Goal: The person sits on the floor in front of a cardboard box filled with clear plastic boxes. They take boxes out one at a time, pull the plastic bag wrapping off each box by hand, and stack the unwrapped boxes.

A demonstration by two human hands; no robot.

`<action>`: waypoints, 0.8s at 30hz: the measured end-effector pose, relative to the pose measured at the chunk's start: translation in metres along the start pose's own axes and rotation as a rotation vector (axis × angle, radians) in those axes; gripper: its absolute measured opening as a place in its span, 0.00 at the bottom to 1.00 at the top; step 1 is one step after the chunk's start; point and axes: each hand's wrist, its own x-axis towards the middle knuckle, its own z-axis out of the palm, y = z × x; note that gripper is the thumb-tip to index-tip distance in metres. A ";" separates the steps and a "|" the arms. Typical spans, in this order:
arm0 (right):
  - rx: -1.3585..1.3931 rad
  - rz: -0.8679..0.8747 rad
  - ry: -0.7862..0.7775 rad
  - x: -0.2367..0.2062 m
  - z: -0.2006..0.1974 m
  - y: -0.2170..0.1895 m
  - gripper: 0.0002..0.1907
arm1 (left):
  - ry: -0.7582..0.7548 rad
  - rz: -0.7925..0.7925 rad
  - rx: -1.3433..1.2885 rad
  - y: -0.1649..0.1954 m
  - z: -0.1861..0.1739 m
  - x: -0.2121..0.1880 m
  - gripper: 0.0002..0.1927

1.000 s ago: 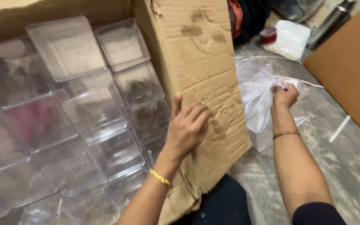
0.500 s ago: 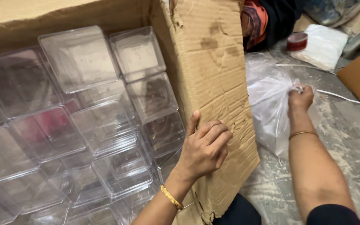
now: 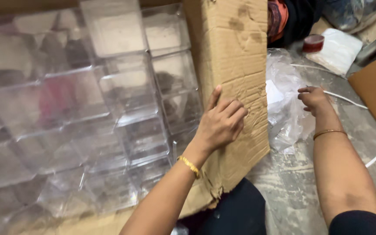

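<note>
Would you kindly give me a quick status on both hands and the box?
Left hand flat on cardboard box flap. Right hand gripping clear plastic bag. Clear plastic containers stacked inside box. Nothing blocking.

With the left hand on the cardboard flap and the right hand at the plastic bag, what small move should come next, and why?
Probably the right hand should draw the clear plastic bag out from beside the box. The left hand rests flat on the cardboard flap, holding it away from the stacked clear plastic boxes, and the bag lies partly behind that flap's edge.
</note>
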 end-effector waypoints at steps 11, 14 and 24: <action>0.335 -0.937 0.530 -0.177 0.034 -0.031 0.14 | -0.083 0.068 -0.036 -0.011 -0.020 -0.010 0.11; 0.436 -1.001 0.441 -0.256 0.067 -0.051 0.17 | -0.065 0.071 -0.034 -0.011 -0.043 -0.030 0.18; 0.236 -1.022 0.081 -0.417 0.152 -0.084 0.10 | -0.075 -0.342 0.256 -0.015 -0.211 -0.195 0.12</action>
